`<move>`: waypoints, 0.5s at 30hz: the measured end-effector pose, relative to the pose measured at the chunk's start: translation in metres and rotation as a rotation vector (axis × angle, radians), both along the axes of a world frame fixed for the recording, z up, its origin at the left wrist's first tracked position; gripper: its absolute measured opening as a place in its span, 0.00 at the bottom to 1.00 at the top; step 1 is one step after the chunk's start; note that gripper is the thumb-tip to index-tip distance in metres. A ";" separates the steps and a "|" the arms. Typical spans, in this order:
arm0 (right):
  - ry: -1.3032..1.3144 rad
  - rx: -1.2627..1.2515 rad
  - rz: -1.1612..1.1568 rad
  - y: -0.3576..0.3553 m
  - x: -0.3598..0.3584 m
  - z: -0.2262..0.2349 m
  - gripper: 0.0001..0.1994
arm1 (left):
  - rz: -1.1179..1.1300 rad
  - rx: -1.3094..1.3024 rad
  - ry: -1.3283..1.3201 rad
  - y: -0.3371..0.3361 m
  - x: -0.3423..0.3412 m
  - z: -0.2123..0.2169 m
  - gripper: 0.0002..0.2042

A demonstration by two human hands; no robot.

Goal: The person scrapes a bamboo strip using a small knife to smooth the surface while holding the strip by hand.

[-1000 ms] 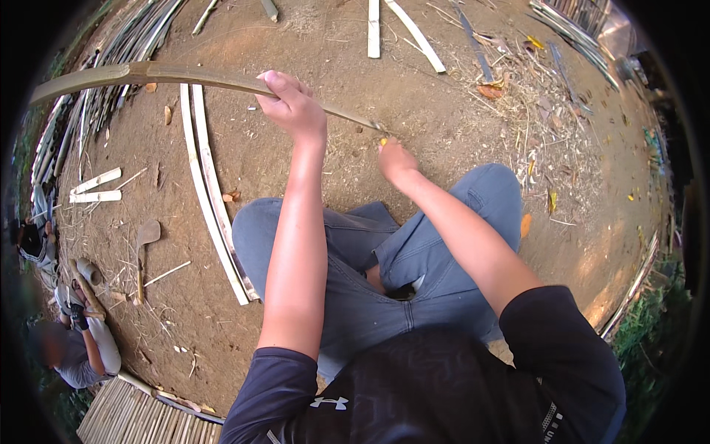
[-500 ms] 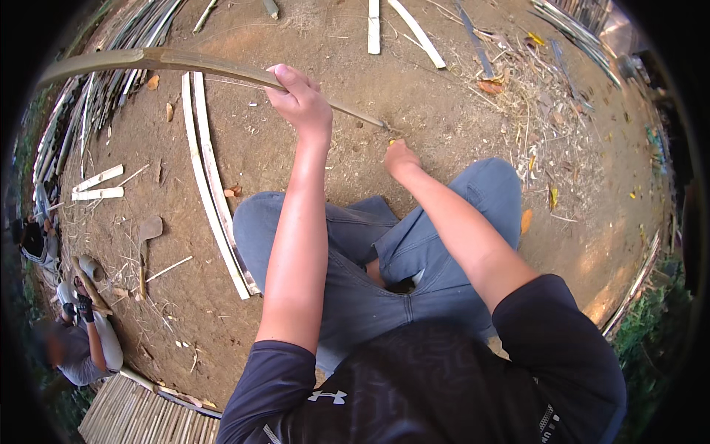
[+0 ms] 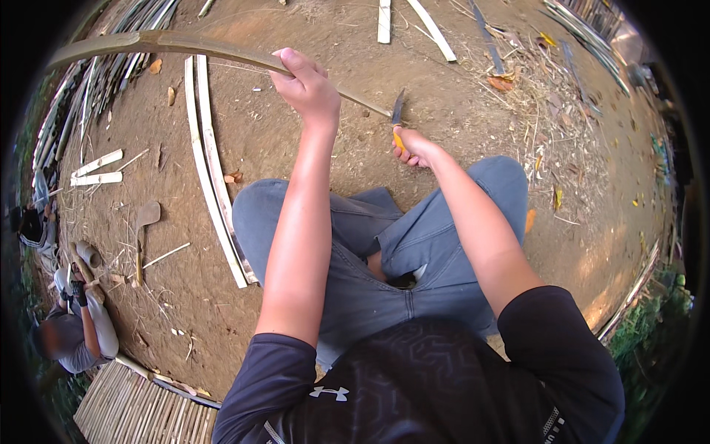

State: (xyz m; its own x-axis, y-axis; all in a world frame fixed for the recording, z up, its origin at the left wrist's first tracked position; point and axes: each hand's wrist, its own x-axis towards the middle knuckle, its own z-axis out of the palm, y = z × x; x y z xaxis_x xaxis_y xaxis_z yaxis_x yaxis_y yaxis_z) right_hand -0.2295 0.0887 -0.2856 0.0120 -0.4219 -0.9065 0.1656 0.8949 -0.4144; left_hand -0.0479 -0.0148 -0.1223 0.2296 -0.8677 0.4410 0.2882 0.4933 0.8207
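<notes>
My left hand [image 3: 303, 83] is closed round a long bamboo strip [image 3: 200, 49], which runs from the far left edge to a thin end right of the hand. In my right hand [image 3: 416, 148] is a knife [image 3: 399, 109] with a yellow-orange handle and a dark blade pointing away from me. The blade stands at the thin end of the strip; whether it touches or cuts in, I cannot tell. Both hands are held out over my crossed legs, above the dirt ground.
Two long split bamboo pieces [image 3: 201, 148] lie left of my knee. Beyond is a pile of thin strips [image 3: 122, 66]. A flat-bladed tool [image 3: 148, 214] lies at left, near a seated co-worker [image 3: 81, 333] and a slatted bamboo panel [image 3: 140, 407]. Shavings and leaves [image 3: 543, 126] litter the right.
My right hand has turned and moved slightly right, so the knife blade now shows upright. The strip and left hand have shifted slightly up and right in the picture.
</notes>
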 end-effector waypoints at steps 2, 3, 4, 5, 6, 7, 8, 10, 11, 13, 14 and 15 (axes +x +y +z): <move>0.204 -0.088 0.065 0.006 0.008 -0.002 0.21 | -0.013 0.003 0.021 -0.003 0.002 -0.004 0.15; 0.313 -0.132 0.090 0.011 0.006 -0.008 0.21 | -0.009 0.018 0.031 -0.003 0.000 -0.003 0.14; 0.422 -0.169 0.136 0.016 0.001 -0.013 0.22 | -0.007 0.034 0.043 -0.002 -0.001 -0.002 0.14; 0.591 -0.177 0.213 0.018 0.000 -0.014 0.22 | -0.001 0.045 0.047 -0.002 0.000 -0.002 0.14; 0.761 -0.181 0.288 0.021 -0.002 -0.015 0.23 | 0.011 0.049 0.035 -0.003 0.000 -0.002 0.14; 0.933 -0.182 0.361 0.025 -0.004 -0.016 0.25 | 0.022 0.053 0.023 -0.002 0.000 -0.002 0.14; 0.806 -0.118 0.307 0.020 0.007 0.009 0.26 | 0.054 0.053 -0.001 -0.004 0.009 -0.005 0.14; 0.748 -0.182 0.337 0.023 -0.002 0.026 0.25 | 0.048 0.057 0.016 -0.004 0.008 -0.003 0.14; 0.717 -0.214 0.348 0.026 -0.008 0.031 0.25 | 0.041 0.058 0.021 -0.004 0.006 -0.001 0.14; 0.719 -0.258 0.228 0.039 -0.014 0.041 0.24 | 0.042 0.075 0.009 -0.001 0.001 0.003 0.14; 0.717 -0.280 0.164 0.045 -0.019 0.041 0.24 | 0.040 0.082 0.000 0.001 -0.003 0.006 0.14; 0.725 -0.287 0.127 0.048 -0.024 0.038 0.24 | 0.039 0.081 -0.014 0.002 -0.008 0.010 0.14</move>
